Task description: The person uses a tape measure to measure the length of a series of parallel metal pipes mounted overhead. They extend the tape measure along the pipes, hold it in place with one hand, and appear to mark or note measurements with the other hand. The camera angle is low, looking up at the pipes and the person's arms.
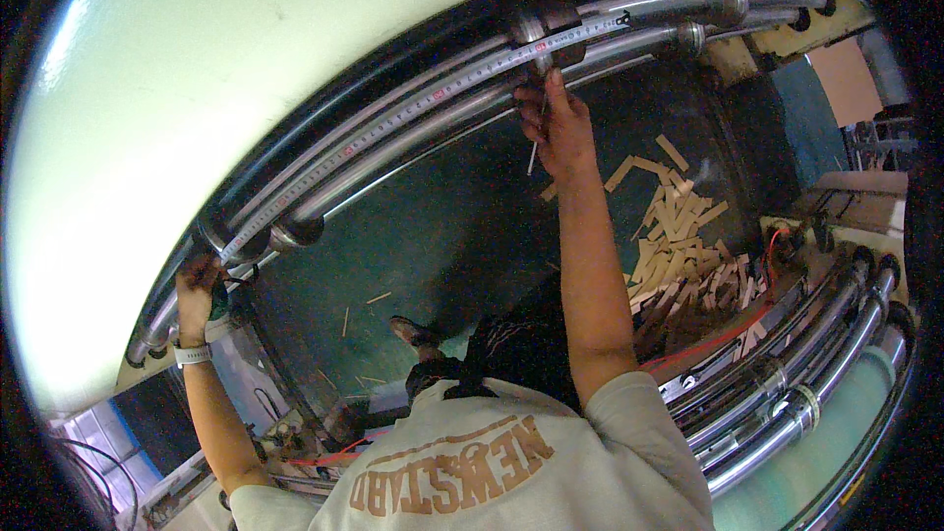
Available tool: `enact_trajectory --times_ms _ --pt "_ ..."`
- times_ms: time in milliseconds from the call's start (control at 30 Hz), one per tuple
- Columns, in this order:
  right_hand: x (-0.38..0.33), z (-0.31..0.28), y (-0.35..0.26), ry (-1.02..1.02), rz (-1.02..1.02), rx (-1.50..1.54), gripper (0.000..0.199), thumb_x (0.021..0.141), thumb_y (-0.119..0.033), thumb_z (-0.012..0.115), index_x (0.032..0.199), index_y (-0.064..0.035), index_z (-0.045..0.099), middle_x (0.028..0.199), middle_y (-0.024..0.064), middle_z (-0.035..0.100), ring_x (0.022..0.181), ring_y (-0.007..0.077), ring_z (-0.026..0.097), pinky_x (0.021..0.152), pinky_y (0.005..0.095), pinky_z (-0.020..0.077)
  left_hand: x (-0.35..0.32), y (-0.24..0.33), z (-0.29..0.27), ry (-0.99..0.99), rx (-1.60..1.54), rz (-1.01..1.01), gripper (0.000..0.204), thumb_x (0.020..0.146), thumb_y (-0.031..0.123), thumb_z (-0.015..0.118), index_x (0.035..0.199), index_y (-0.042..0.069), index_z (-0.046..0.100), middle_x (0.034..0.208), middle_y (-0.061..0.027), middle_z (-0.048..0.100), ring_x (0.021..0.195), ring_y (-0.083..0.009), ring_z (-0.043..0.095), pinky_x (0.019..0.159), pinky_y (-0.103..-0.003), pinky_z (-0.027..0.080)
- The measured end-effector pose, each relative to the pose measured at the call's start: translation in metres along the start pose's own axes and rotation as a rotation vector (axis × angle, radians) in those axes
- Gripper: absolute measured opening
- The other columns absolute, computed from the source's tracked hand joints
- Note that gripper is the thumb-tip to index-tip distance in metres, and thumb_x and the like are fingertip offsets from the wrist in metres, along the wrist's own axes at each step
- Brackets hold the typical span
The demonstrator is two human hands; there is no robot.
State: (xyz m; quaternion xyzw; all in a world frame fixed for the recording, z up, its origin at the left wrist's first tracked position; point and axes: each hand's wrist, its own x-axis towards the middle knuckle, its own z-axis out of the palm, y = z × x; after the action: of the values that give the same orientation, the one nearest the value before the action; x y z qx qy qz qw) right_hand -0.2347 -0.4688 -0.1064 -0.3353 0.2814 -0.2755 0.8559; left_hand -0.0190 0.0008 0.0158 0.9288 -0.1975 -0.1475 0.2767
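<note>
A steel tape measure [393, 118] lies stretched along the machine's shiny metal shafts, its hooked end at the upper right. At the blade's lower left end, my left hand [200, 278] is closed round the tape's case, which is mostly hidden by the fingers. Further right, my right hand [562, 133] reaches up to a metal collar [531, 28] on the shaft. Its fingers are curled on a thin, light rod [533, 157], and the thumb tip lies just below the blade. Another collar [297, 232] sits on the lower shaft near my left hand.
Beyond the shafts curves a large pale cylinder or panel [197, 49]. Cut strips of cardboard [678, 226] are heaped on the dark green floor [393, 226]. Behind me at the lower right runs another set of metal shafts [787, 413], with a red cable [718, 342] beside it.
</note>
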Motion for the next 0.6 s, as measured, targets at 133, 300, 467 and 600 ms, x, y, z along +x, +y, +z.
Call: enact_trajectory --times_ms 133,300,467,600 --pt "0.000 0.000 -0.001 0.045 0.011 -0.007 0.032 0.078 -0.039 0.059 0.088 -0.0094 0.054 0.072 0.0046 0.060 0.050 0.0053 0.047 0.037 0.0168 0.0331 0.000 0.008 0.003 -0.015 -0.112 -0.001 0.015 0.082 0.011 0.055 0.082 -0.003 0.058 0.070 -0.0051 0.058 0.063 -0.0124 0.053 0.060 -0.024 0.042" --pt "-0.001 0.003 -0.002 0.054 0.011 -0.024 0.031 0.078 -0.038 0.059 0.088 -0.0095 0.054 0.071 0.0047 0.060 0.049 0.0054 0.047 0.036 0.0166 0.0329 -0.002 0.019 0.004 0.010 -0.067 -0.014 0.013 0.082 0.011 0.054 0.081 -0.002 0.057 0.068 -0.0047 0.057 0.062 -0.0124 0.053 0.060 -0.024 0.042" --pt "0.000 0.003 -0.001 0.046 0.001 -0.011 0.032 0.078 -0.038 0.059 0.089 -0.0091 0.053 0.070 0.0042 0.060 0.049 0.0057 0.047 0.036 0.0168 0.0331 -0.006 0.038 0.007 0.023 -0.047 -0.043 0.013 0.082 0.011 0.055 0.080 -0.001 0.057 0.067 -0.0047 0.057 0.062 -0.0124 0.053 0.060 -0.024 0.042" --pt "-0.001 0.002 -0.004 0.100 0.035 -0.071 0.034 0.078 -0.039 0.059 0.086 -0.0070 0.052 0.070 0.0032 0.057 0.051 0.0068 0.045 0.038 0.0182 0.0319 -0.006 0.038 0.007 0.038 -0.004 0.006 0.016 0.082 0.014 0.054 0.078 0.000 0.058 0.066 -0.0041 0.057 0.061 -0.0117 0.052 0.058 -0.024 0.040"
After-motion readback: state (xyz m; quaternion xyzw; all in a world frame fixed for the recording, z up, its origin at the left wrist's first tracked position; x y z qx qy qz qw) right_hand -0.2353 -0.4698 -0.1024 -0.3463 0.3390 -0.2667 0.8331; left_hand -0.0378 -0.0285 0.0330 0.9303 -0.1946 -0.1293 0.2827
